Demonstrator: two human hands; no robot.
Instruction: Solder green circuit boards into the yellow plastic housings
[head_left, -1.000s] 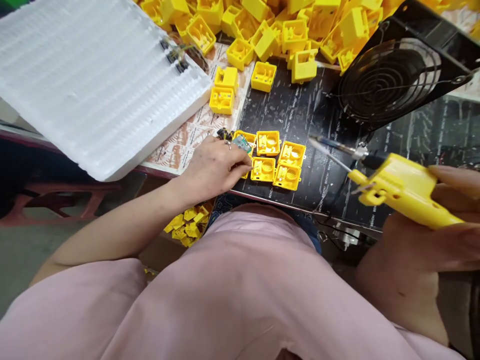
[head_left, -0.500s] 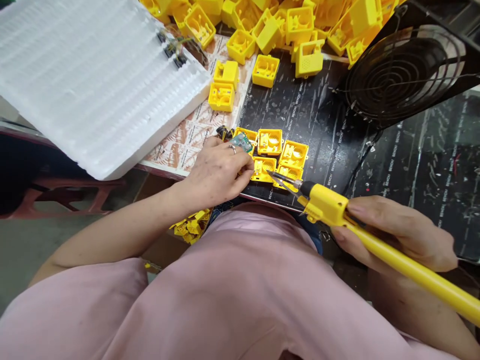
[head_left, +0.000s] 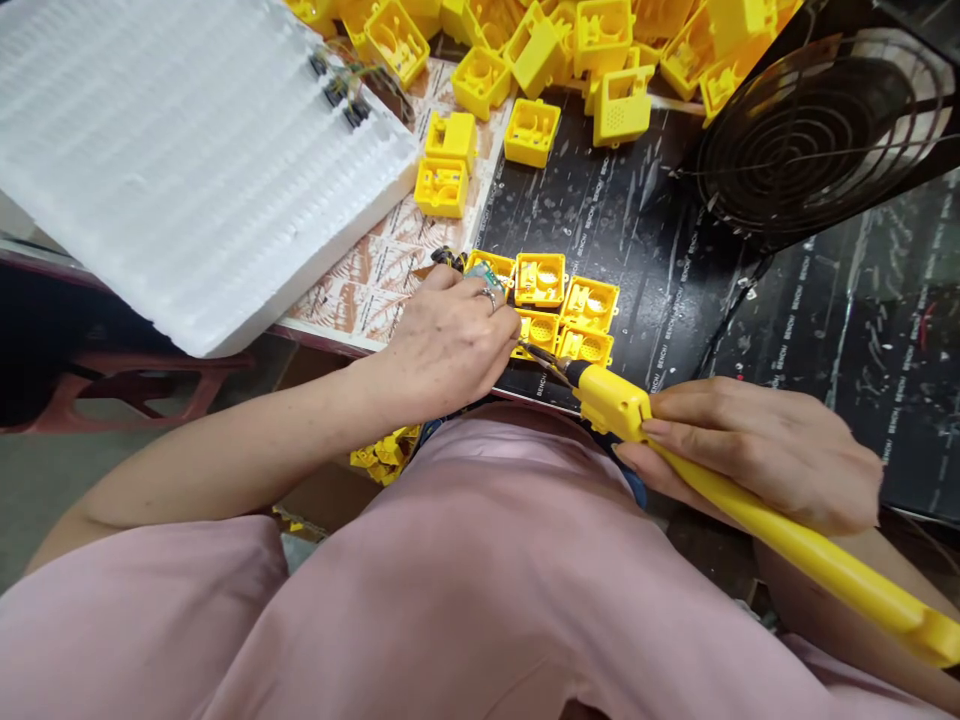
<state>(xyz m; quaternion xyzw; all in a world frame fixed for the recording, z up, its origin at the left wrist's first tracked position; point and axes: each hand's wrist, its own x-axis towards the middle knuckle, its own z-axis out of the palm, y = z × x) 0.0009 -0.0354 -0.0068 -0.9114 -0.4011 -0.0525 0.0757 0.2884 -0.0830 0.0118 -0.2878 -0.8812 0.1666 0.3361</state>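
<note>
My right hand (head_left: 765,450) grips a yellow soldering iron (head_left: 611,400) by its long handle, its dark tip pointing left to the fingertips of my left hand (head_left: 457,335). My left hand, a ring on one finger, is closed palm-down over the near-left yellow housings; what its fingertips pinch is hidden. A green circuit board (head_left: 486,275) shows just beyond the knuckles, over an open yellow housing (head_left: 480,258). Several more open housings stand in a cluster at the bench edge, among them one housing (head_left: 540,279) at the back and another housing (head_left: 590,304) at the right.
A white foam tray (head_left: 202,180) lies at the left, with black wired parts (head_left: 341,95) at its corner. Yellow housings (head_left: 532,45) are heaped at the back. A black fan (head_left: 817,140) stands at the right. Below the bench, yellow pieces (head_left: 386,455) sit in a box.
My right hand has brought the soldering iron left, so its tip now meets my left fingertips. My left hand has shifted slightly right, covering more of the near-left housing and circuit board.
</note>
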